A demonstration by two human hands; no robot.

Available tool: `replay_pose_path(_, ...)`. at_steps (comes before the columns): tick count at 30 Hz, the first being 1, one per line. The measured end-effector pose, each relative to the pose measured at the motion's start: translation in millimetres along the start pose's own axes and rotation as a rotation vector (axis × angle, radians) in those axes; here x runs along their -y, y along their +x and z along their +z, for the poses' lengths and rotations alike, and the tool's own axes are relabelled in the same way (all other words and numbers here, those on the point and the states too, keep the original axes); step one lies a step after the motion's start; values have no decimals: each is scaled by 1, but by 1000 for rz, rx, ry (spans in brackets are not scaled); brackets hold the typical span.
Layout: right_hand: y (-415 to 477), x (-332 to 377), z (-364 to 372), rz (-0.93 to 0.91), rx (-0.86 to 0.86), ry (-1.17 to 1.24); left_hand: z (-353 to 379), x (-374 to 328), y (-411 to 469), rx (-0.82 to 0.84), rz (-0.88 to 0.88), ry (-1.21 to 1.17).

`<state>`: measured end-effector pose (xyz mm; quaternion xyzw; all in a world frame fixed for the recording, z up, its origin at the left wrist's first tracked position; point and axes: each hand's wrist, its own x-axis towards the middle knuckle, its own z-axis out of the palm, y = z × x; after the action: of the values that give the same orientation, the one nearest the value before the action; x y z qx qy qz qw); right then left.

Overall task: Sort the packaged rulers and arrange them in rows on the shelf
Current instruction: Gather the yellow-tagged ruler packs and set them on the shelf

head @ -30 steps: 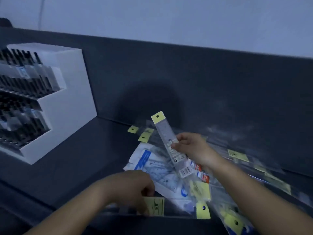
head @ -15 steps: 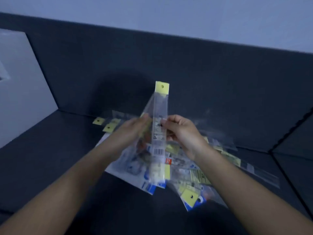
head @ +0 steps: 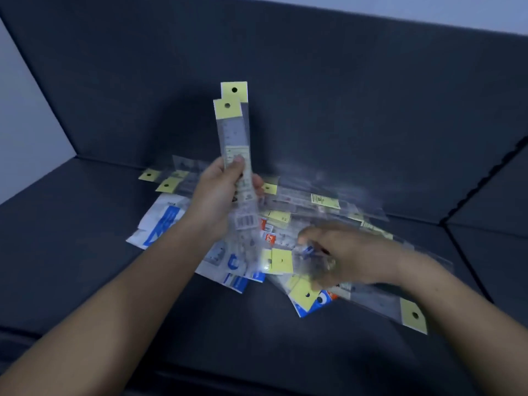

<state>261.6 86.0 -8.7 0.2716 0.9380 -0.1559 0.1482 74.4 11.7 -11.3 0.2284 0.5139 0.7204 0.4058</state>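
Packaged rulers [head: 235,144] upright in left hand [head: 217,195], right hand [head: 340,252] blurred, grip unclear, over pile [head: 285,218] on shelf [head: 85,252]

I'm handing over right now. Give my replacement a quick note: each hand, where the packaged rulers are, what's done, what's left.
Left hand: gripping two clear-sleeved rulers with yellow hang tabs, held upright above the pile.
Right hand: down in the loose pile of clear ruler packets, blurred; whether it has gripped one is unclear.
The pile lies jumbled on the dark shelf surface, with blue-and-white printed packets underneath.
Done: two matching rulers picked out.
Left: sort the remaining pile and lay everything in rows; no rows are visible.
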Motion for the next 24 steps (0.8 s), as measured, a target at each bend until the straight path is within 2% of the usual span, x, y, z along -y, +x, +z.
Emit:
replay_pose_path(1,-1,0,5,14,56,-38,0,-1,-1,-12,-27,-27)
replay_pose_path(3,4,-3,7,34,79,48,1,-2,-3,-22,-81,-54)
replay_pose_path(6,11,-8,-5,30,34,209,-1,-4,-7,-60,-77,-57)
replay_pose_path(10,13,-10,-26,45,-209,306,-7,-5,-11,-58,-18,86)
replay_pose_path(14,13,-2,-49,40,-534,399,-3,0,-22,13,-30,172)
replay_pose_path(17,13,23,-58,-90,-660,869,4,5,-29,83,21,152)
replay_pose_path(20,15,59,-60,-263,-510,1297,14,7,-38,171,107,128)
replay_pose_path(22,21,76,-58,-291,-458,1316,17,6,-41,191,143,50)
replay_pose_path(23,25,78,-56,-270,-508,1220,17,5,-41,183,171,39)
replay_pose_path(24,31,76,-54,-233,-629,1028,16,5,-41,163,211,52)
